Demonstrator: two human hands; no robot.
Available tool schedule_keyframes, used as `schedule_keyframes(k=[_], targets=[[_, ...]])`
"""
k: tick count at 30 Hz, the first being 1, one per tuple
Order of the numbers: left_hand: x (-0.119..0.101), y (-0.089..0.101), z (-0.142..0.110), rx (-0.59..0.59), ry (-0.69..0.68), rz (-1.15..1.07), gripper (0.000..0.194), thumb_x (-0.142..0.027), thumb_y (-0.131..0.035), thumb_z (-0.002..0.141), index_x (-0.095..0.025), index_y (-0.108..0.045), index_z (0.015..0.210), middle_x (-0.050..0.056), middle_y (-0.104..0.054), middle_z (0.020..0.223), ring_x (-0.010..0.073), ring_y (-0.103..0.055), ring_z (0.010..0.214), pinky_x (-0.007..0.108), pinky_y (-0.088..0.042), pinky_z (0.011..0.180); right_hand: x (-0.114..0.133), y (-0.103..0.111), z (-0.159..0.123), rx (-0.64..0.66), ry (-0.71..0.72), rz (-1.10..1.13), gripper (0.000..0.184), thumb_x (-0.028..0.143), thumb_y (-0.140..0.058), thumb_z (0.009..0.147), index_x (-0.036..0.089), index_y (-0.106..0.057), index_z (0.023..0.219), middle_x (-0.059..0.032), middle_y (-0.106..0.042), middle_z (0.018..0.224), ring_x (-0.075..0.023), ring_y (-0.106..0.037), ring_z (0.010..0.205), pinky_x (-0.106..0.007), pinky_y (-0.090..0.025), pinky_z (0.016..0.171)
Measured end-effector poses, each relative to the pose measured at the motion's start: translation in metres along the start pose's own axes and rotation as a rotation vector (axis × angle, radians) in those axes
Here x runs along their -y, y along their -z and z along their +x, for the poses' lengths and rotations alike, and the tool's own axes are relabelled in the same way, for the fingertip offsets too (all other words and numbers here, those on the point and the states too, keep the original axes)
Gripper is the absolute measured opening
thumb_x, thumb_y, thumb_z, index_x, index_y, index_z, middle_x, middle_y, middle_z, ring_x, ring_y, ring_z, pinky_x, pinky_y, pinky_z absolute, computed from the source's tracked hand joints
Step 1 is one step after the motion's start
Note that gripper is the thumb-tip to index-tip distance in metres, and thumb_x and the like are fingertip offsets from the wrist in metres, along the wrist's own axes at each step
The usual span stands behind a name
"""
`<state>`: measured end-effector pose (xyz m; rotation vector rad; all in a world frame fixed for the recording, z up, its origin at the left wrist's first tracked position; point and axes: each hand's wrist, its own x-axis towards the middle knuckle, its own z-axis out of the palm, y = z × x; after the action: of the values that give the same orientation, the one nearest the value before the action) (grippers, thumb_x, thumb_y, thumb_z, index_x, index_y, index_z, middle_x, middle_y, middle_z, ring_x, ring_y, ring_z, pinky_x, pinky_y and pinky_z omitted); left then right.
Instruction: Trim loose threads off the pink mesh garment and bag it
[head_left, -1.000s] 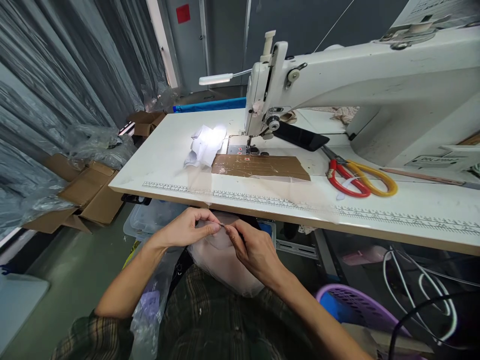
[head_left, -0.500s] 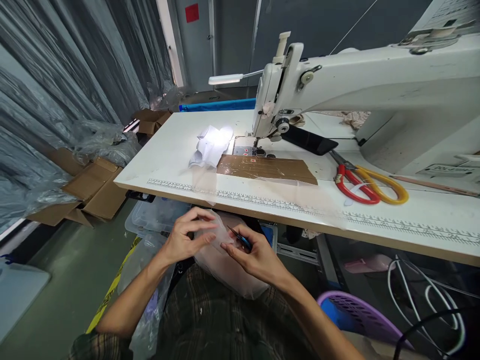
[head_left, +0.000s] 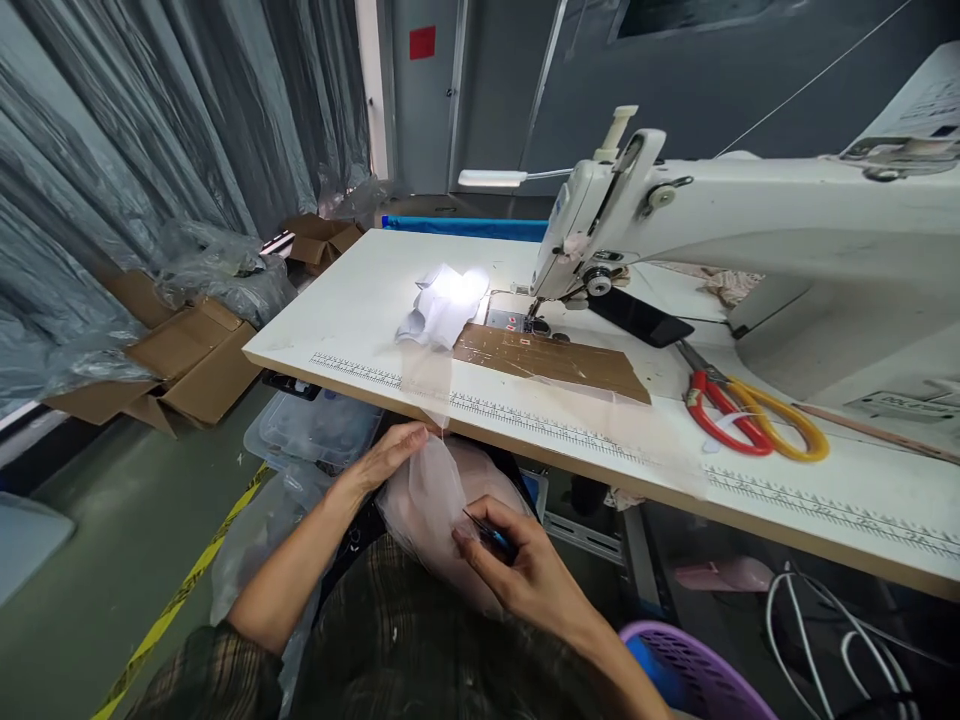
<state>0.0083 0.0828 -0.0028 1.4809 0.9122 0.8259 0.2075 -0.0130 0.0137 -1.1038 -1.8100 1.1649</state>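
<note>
While small dark snips are held in grip of R hand, sheer fabric is draped below front edge of surface, touched nr top by L hand; L grip can't be told.

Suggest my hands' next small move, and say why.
Perhaps draw the sheer fabric gently taut with the left hand, which is at its upper end: the fabric looks loose, and the right hand holds a small pointed tool close to it.

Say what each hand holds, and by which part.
The right hand holds a small pointed tool by its handle. Whether the left hand grips the sheer fabric cannot be told.
</note>
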Motion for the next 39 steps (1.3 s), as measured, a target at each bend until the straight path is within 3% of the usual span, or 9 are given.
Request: schedule_keyframes(k=[3,7,11,14,19,25,30,39], targets=[[0.005,-0.007,-0.001,0.084,0.058,-0.221,0.067,-0.068,-0.066,0.064,-0.010,-0.070,0.096,0.011,-0.072,0.083,0.0258,-0.066,0.086,0.035,-0.047,0.082,-0.001,0.004,-0.003,0.056,0.006,-0.030,0.018,0.032,-0.052,0.088,0.019,-0.056,0.076,0.0012,-0.055,0.064,-0.0120,-0.048,0.058,-0.023,-0.040,0.054],[0.003,-0.005,-0.011,-0.025,0.171,-0.225,0.041,-0.048,-0.080,0.061,-0.011,-0.071,0.077,0.004,-0.068,0.069,0.0141,-0.060,0.064,0.024,-0.043,0.063,-0.009,0.016,0.009,0.089,0.003,-0.049,0.015,0.033,-0.057,0.084,0.019,-0.059,0.087,-0.0002,-0.058,0.072,-0.0118,-0.048,0.059,-0.022,-0.041,0.053],[-0.001,0.002,-0.022,-0.082,0.171,-0.238,0.036,-0.043,-0.079,0.067,-0.012,-0.072,0.085,0.003,-0.069,0.075,0.0110,-0.058,0.065,0.021,-0.043,0.064,-0.022,0.019,0.037,-0.022,-0.004,-0.018,0.035,0.044,-0.038,0.095,0.018,-0.058,0.085,-0.0022,-0.058,0.075,-0.0145,-0.052,0.069,-0.024,-0.042,0.061],[-0.003,0.005,-0.027,-0.087,0.135,-0.216,0.034,-0.043,-0.074,0.073,-0.013,-0.073,0.089,0.004,-0.071,0.080,0.0118,-0.059,0.069,0.022,-0.044,0.067,-0.028,0.011,0.056,-0.027,-0.054,0.008,0.046,0.049,-0.027,0.098,0.018,-0.054,0.077,-0.0011,-0.054,0.071,-0.0132,-0.047,0.064,-0.024,-0.039,0.058],[-0.007,0.007,-0.031,-0.053,0.099,-0.157,0.030,-0.040,-0.067,0.081,-0.014,-0.074,0.093,0.006,-0.074,0.092,0.0146,-0.062,0.082,0.023,-0.044,0.074,-0.023,-0.001,0.073,0.007,-0.009,-0.060,0.044,0.049,-0.031,0.097,0.019,-0.045,0.068,0.0018,-0.045,0.062,-0.0116,-0.040,0.057,-0.024,-0.033,0.053],[-0.009,0.008,-0.031,-0.083,0.106,-0.039,0.030,-0.040,-0.067,0.080,-0.013,-0.075,0.089,0.004,-0.073,0.080,0.0119,-0.057,0.066,0.020,-0.040,0.060,-0.015,-0.007,0.081,-0.011,0.057,-0.117,0.038,0.044,-0.036,0.095,0.020,-0.046,0.067,0.0022,-0.042,0.062,-0.0122,-0.038,0.057,-0.024,-0.031,0.054],[-0.010,0.007,-0.033,-0.085,0.099,-0.043,0.028,-0.039,-0.066,0.080,-0.013,-0.076,0.089,0.007,-0.074,0.088,0.0157,-0.061,0.076,0.021,-0.042,0.065,-0.017,-0.008,0.075,-0.056,0.014,-0.144,0.040,0.045,-0.032,0.096,0.020,-0.049,0.070,0.0019,-0.043,0.061,-0.0131,-0.041,0.057,-0.024,-0.032,0.055],[-0.016,0.006,-0.034,-0.038,0.135,-0.053,0.028,-0.039,-0.069,0.074,-0.011,-0.073,0.074,0.001,-0.063,0.061,0.0091,-0.048,0.054,0.020,-0.035,0.052,-0.013,-0.008,0.072,0.058,0.116,-0.214,0.037,0.042,-0.032,0.097,0.021,-0.043,0.069,0.0018,-0.046,0.063,-0.0127,-0.042,0.058,-0.025,-0.031,0.056]])
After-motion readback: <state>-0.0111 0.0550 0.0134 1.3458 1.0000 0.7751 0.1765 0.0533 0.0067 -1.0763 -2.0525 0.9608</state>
